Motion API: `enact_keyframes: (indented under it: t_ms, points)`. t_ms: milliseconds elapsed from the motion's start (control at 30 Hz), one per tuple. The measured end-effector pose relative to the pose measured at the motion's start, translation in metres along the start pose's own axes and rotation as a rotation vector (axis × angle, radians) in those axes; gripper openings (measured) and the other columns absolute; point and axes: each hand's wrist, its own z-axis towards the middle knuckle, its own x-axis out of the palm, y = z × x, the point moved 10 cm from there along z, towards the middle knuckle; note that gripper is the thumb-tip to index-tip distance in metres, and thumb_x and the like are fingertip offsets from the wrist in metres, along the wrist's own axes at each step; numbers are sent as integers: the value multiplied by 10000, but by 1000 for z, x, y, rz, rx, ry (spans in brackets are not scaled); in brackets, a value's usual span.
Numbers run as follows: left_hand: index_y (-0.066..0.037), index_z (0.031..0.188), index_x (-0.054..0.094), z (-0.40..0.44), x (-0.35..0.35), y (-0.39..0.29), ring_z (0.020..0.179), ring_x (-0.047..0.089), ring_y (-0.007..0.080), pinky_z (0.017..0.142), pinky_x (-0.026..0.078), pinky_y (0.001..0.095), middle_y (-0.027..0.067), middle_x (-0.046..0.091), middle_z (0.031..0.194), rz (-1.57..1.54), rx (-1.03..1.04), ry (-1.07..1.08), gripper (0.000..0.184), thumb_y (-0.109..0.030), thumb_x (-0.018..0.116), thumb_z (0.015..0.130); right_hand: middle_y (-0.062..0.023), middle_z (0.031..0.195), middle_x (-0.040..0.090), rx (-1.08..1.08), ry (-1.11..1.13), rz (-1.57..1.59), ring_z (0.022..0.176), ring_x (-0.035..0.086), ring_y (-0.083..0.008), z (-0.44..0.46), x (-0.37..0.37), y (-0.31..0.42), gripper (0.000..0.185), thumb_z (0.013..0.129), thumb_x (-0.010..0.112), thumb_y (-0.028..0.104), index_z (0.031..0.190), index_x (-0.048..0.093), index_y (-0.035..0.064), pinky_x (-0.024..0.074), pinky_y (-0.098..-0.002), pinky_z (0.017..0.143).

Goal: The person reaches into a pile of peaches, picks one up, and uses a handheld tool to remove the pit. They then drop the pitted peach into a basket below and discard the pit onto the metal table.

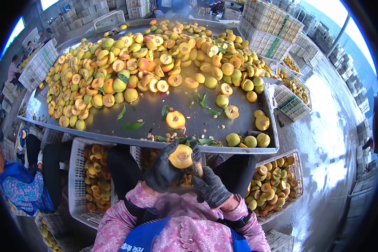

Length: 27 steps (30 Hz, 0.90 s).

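Note:
Between the fingers of my gloved left hand [160, 171] is a yellow peach half [180, 157], its cut face turned up toward me. My right hand [212, 188], in a dark grey glove, is closed around the wooden handle of a tool [198, 169]. The handle's end reaches close to the fruit's right side; the working end of the tool cannot be made out. Just past my hands, another peach half [175, 120] lies cut side up on the metal table [151, 110]. Loose pits and green leaves [206, 141] lie along the table's near edge.
A big heap of whole and halved peaches [126, 63] covers the table's far side. Below stand a crate of peach halves [75, 185] on the left and another crate [297, 168] on the right. A co-worker [25, 185] sits at left. Stacked crates [273, 25] rise behind.

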Motion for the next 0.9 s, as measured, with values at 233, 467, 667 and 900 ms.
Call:
enact_keyframes:
  t_ms: [233,467,667,900]
  points:
    - [40,1197,487,-20,24,-34,1006,567,197,882,442,319,151,598,1083,369,290,93,342,-113,550,897,-62,722,530,-296,-42,-208,496,505,-135,-2,10,12,298,886,558,177,1139,447,65,421,-272,440]
    - [40,1285,394,-33,24,-37,1097,517,243,961,408,351,169,507,1215,555,430,35,368,-18,442,925,-129,835,521,-565,-89,-554,633,523,-191,-2,21,16,332,880,520,160,1177,441,32,457,-317,568]
    - [37,1251,440,-22,15,-20,1074,532,245,935,419,348,174,537,1176,206,386,-26,352,-38,489,910,-214,1187,440,-465,-3,-883,1052,479,-290,25,41,-5,597,882,482,91,1395,197,-21,392,-321,908]
    - [30,1240,467,-16,10,3,1084,523,206,949,413,319,126,541,1183,-266,102,-60,392,-231,339,977,-315,1259,387,-733,28,-1091,1127,442,-404,5,60,18,602,839,424,19,1340,155,-176,340,-320,1007]
